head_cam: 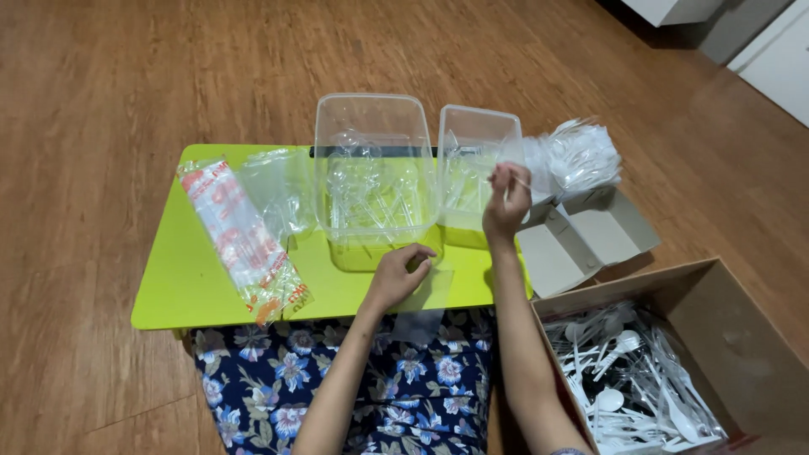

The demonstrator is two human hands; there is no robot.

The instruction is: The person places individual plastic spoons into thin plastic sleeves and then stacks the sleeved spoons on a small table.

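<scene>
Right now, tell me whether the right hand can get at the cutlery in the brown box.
Probably yes. The right hand is raised over the green table, pinching something small and clear. The brown box sits open-topped on the floor on its own side, and nothing covers the white cutlery.

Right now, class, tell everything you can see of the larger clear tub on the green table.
The larger clear tub is a rectangular container of see-through plastic with rounded corners and a rimmed, open top. It stands upright near the far edge of the lime-green table, close beside a smaller clear tub. Clear plastic cutlery lies jumbled inside. The left hand rests just in front of it; whether they touch is unclear.
</scene>
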